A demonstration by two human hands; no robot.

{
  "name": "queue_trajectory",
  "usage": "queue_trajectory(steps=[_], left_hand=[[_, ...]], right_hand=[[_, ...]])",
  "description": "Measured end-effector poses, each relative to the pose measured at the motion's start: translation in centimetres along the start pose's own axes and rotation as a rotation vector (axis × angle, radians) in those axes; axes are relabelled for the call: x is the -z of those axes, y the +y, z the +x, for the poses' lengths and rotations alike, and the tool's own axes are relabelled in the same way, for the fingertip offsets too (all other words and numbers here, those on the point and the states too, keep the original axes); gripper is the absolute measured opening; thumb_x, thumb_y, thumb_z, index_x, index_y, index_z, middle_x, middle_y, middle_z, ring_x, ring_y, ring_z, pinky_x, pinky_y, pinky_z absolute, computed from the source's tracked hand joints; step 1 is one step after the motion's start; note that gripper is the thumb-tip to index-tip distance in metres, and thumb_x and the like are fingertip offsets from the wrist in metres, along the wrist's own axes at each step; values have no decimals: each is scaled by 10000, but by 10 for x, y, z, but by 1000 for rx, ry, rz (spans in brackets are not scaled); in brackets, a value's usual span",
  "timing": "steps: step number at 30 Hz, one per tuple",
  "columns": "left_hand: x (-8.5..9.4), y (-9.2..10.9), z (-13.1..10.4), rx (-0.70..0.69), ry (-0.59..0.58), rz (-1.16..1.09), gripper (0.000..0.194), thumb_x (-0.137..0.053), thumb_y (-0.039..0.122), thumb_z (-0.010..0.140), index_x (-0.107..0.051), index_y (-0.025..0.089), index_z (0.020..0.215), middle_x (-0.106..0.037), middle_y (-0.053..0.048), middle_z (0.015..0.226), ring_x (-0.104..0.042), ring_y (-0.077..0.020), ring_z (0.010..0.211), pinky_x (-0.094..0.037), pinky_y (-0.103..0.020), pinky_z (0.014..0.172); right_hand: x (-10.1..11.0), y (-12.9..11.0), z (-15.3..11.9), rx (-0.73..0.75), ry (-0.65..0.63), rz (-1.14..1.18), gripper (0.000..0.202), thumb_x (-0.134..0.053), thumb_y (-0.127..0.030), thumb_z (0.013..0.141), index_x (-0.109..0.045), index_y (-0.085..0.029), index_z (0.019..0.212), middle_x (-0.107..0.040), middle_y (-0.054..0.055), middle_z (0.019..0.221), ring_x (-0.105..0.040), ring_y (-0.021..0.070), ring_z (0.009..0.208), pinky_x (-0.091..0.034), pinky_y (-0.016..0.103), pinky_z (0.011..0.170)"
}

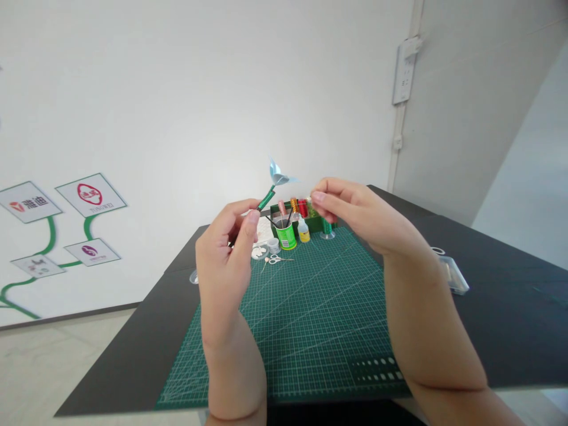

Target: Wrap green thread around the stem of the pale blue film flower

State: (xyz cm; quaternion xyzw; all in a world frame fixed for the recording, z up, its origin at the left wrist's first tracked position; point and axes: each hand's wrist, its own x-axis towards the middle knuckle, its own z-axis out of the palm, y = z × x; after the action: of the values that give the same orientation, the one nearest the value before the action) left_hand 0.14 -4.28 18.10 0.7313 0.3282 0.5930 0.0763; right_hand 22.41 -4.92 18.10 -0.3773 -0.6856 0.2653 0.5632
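My left hand (231,236) is raised above the mat, thumb and fingers pinched around the green stem of a small artificial flower (278,177). Pale blue petals spread from the stem's upper end, which tilts up and to the right. Level with the flower and to its right, my right hand (339,198) has thumb and forefinger pressed together. Whatever lies in that pinch is too fine to make out. A gap separates the right fingertips from the petals.
A green cutting mat (310,313) covers the black table (492,319). Toward its back stand a green can (288,238) of tools, a glue bottle (303,231), thread spools (302,207) and small scissors (276,259). A clear plastic box (457,278) lies at the right.
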Motion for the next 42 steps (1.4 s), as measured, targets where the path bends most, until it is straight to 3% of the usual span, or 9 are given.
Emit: queue_trajectory(steps=[4,10,15,23,26,29,32,35,42], left_hand=[[-1,2,0,0,-4,1,186,-599,349,1024,-757,258,1064,-565,31,657,-482,-121,568,-398,-244,519],[-3,3,2,-7,-33,28,197,-590,345,1021,-759,250,1055,-569,26,652,-484,-131,593,-402,-247,530],[-5,4,2,10,-78,8,198,-592,340,1023,-757,244,1075,-616,27,678,-515,-121,596,-419,-237,538],[-9,4,2,-28,-150,37,217,-566,338,1044,-751,268,1132,-676,28,720,-573,-129,621,-446,-236,564],[-11,4,2,-23,-164,14,226,-562,344,1046,-747,275,1157,-715,19,784,-599,-136,659,-468,-239,590],[-13,4,1,-14,-188,-16,226,-564,344,1047,-741,283,1174,-747,17,853,-624,-135,697,-485,-237,610],[-15,4,1,-16,-198,-23,225,-554,333,1054,-741,282,1168,-745,24,846,-633,-129,715,-491,-234,636],[-17,5,1,-13,-176,4,240,-546,362,1060,-744,284,1170,-733,25,826,-590,-120,644,-452,-233,587],[-21,6,1,-12,-144,1,216,-572,371,1050,-748,269,1121,-697,34,757,-570,-113,599,-432,-236,565]], right_hand=[[-1,12,5,-7,179,-16,204,-604,-390,994,-526,-240,1107,-623,78,1168,-602,208,1046,-503,355,855],[-3,16,5,69,312,-146,501,-641,-382,959,-429,-333,1411,-505,118,1475,-511,318,1373,-452,525,1103],[-11,8,3,56,226,-94,532,-669,-363,941,-473,-304,1432,-528,124,1496,-480,329,1434,-426,541,1160],[-39,-2,3,9,-86,276,603,-710,-441,916,-518,-283,1465,-524,112,1557,-490,293,1448,-489,492,1150],[-47,-4,2,-11,-145,329,613,-693,-473,934,-518,-260,1482,-605,118,1453,-593,264,1312,-574,428,1034],[-53,-3,2,-37,-160,293,654,-656,-491,961,-461,-241,1534,-688,90,1187,-678,186,940,-607,323,741],[-57,0,3,9,-62,253,541,-653,-478,970,-554,-203,1426,-669,32,939,-604,136,726,-503,276,591],[-58,0,3,71,67,211,391,-667,-500,961,-663,-213,1226,-501,-55,622,-468,125,567,-379,281,512],[-57,-5,2,97,199,272,293,-757,-491,888,-715,-215,978,-326,-95,511,-257,98,474,-226,299,463]])
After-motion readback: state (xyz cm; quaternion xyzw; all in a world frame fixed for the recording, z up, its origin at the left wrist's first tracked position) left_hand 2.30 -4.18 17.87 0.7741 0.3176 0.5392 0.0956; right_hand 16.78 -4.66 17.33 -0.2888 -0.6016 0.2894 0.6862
